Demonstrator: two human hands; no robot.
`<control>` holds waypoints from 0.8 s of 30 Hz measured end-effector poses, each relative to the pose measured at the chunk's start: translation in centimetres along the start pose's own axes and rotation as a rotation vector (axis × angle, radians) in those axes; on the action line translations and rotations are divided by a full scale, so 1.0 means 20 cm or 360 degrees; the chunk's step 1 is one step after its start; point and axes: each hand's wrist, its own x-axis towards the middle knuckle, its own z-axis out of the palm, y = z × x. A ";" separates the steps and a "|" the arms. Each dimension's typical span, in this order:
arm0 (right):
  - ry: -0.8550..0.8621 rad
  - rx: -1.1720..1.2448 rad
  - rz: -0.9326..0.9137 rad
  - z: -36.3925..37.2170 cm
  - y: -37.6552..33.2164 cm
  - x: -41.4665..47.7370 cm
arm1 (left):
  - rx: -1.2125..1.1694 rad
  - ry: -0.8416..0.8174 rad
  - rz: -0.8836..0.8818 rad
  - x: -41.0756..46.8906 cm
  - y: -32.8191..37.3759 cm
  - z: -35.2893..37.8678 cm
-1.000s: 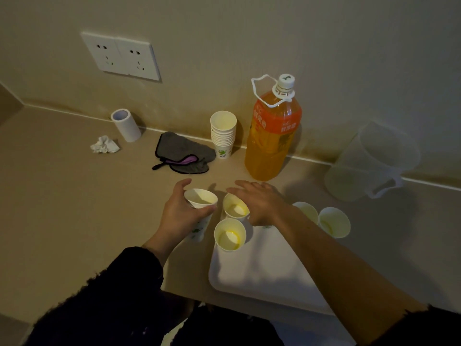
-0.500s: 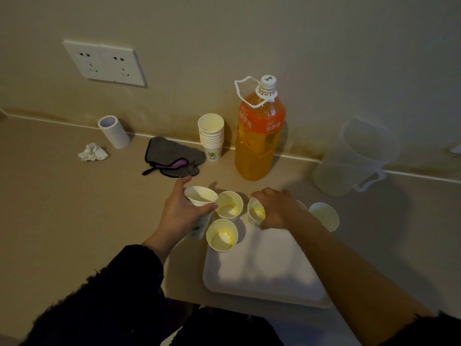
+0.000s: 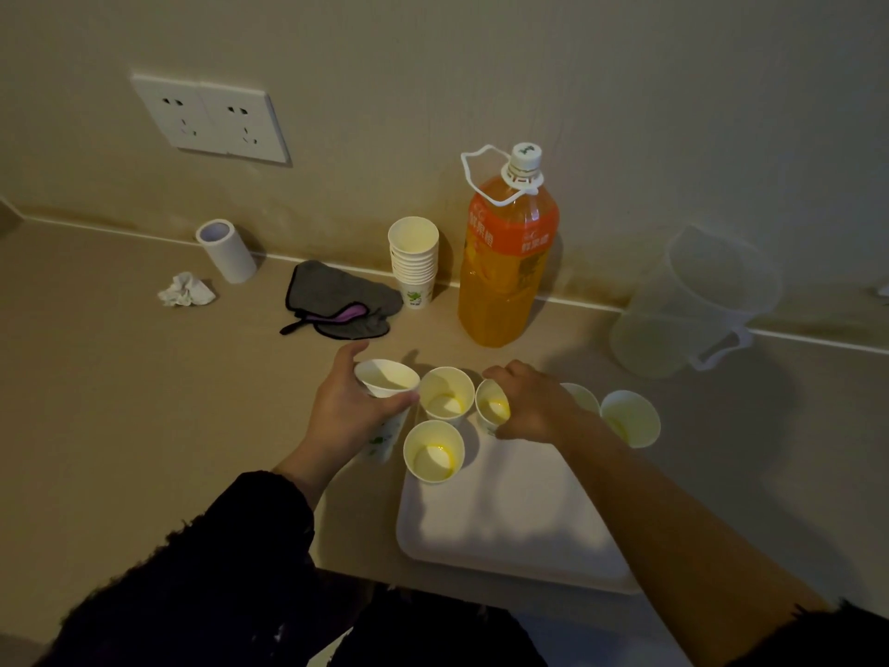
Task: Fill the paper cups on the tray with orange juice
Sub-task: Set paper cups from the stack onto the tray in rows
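Right hand (image 3: 534, 409) shifted onto middle cup (image 3: 491, 407); left hand (image 3: 344, 416) holds tilted cup (image 3: 387, 377).

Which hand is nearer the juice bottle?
Right. The right hand grips a cup just in front of the bottle; the left hand holds the leftmost cup, farther off to the left.
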 end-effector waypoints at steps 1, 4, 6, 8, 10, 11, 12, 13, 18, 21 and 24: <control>-0.0008 -0.0005 0.0005 -0.01 0.00 0.00 | -0.0003 0.0000 0.0002 0.00 0.00 0.00; -0.0035 -0.0020 -0.0005 -0.03 -0.01 -0.01 | -0.0007 -0.0005 0.0013 0.01 0.00 -0.01; -0.0071 0.0002 -0.0016 -0.06 -0.01 -0.02 | -0.0005 -0.0008 0.0029 0.01 0.01 -0.01; -0.0096 0.0008 -0.0010 -0.11 -0.01 -0.03 | 0.0005 -0.0011 0.0063 0.01 0.02 0.00; -0.0039 0.0026 0.0039 -0.19 -0.02 -0.04 | 0.0021 -0.0019 0.0134 0.00 0.05 0.00; 0.0029 0.0091 0.0078 -0.25 -0.03 -0.04 | 0.0031 -0.0032 0.0181 -0.01 0.08 0.00; 0.0100 0.0219 0.0111 -0.30 -0.05 -0.05 | 0.0045 -0.0050 0.0231 -0.01 0.10 0.01; 0.0147 0.0404 0.0129 -0.36 -0.08 -0.05 | 0.0063 -0.0072 0.0279 -0.02 0.13 0.02; -0.0170 0.1218 0.0011 -0.50 -0.29 -0.10 | 0.0092 -0.0208 0.0463 -0.05 0.25 0.09; -0.0180 0.1299 0.0000 -0.45 -0.30 -0.11 | 0.0084 -0.0242 0.0452 -0.05 0.28 0.13; -0.0135 0.1443 0.0100 -0.44 -0.26 -0.13 | 0.0003 -0.0318 0.0417 -0.05 0.30 0.15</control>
